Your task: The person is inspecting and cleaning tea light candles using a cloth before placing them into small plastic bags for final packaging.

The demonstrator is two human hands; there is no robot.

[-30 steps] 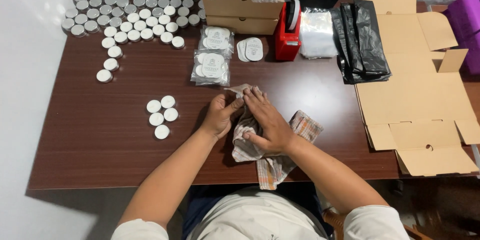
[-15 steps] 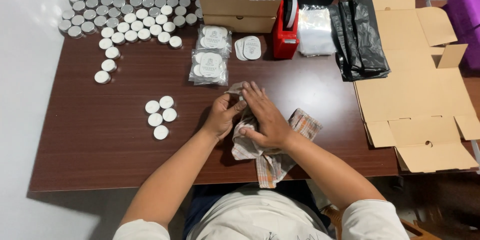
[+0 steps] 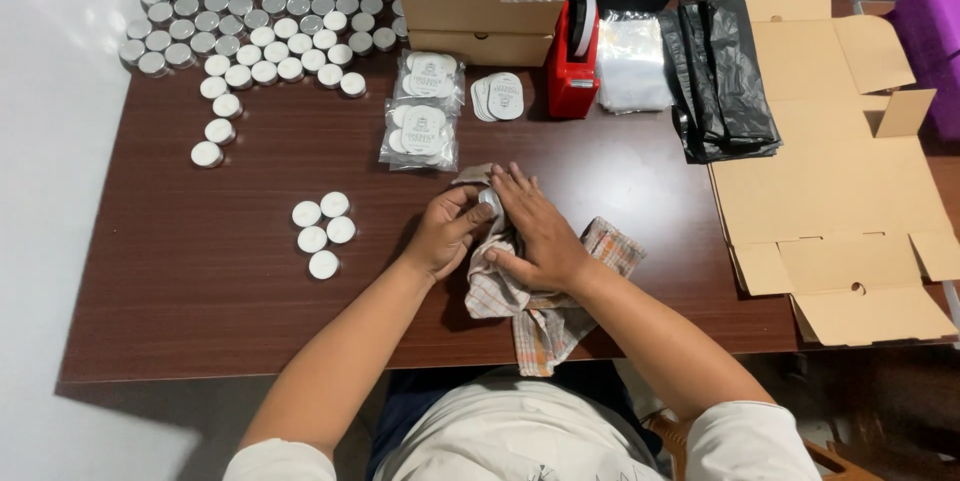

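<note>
My left hand grips a small round silver tin at the middle of the brown table. My right hand presses a checked cloth around that tin, fingers spread over it. The cloth hangs over the table's front edge. Just left of my left hand lies a cluster of several white-lidded tins.
Many round tins fill the back left corner. Plastic packs of round labels and a loose label stack lie behind my hands. A cardboard box, red tape dispenser, clear bags, black bags and flattened cardboard stand to the right.
My hands have kept rubbing the tin with the cloth, the right hand shifting slightly over it. The tin now shows between my fingers. Nothing else on the table has moved.
</note>
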